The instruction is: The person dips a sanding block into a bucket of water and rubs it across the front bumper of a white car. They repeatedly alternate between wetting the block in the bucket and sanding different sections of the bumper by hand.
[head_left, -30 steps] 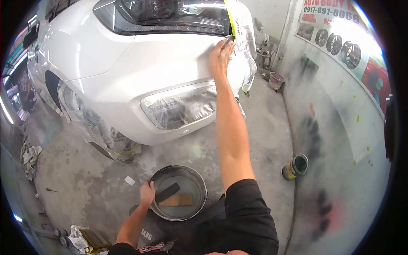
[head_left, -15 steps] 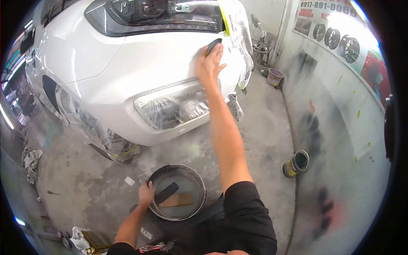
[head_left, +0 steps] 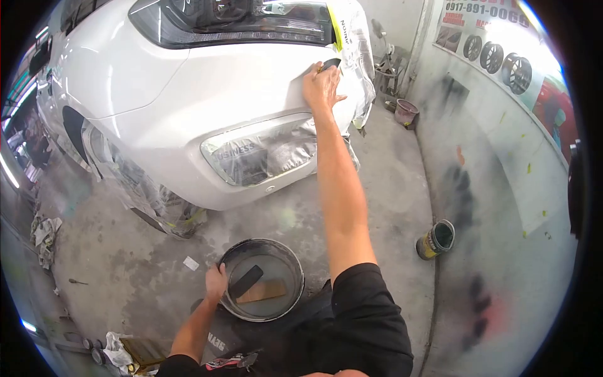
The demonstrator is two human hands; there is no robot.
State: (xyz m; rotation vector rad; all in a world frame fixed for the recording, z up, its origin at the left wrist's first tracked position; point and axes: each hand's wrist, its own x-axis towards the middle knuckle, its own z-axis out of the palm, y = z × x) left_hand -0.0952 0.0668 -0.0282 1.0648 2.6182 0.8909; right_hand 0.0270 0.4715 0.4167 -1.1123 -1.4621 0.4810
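My right hand (head_left: 322, 88) presses a dark sanding pad (head_left: 331, 63) flat on the white car bumper (head_left: 251, 88), just below the headlight (head_left: 232, 22). The fingers cover most of the pad; only its dark far end shows. My left hand (head_left: 216, 281) is closed around the left rim of a round basin (head_left: 298, 257). Cloudy water fills the lower part of this basin. In it lie a dark oblong block (head_left: 245, 281) and a flat brown piece (head_left: 262, 291), side by side.
Masking plastic and paper (head_left: 357, 56) cover the car's edge at the right and the front wheel (head_left: 147, 201). A tin can (head_left: 436, 240) and a small bucket (head_left: 406, 112) stand along the paint-stained wall (head_left: 502, 188). A white paper scrap (head_left: 191, 263) lies on the floor.
My right hand has slid a little to the right across the bumper with the sanding pad. The left hand stays on the basin rim; the view has shifted slightly.
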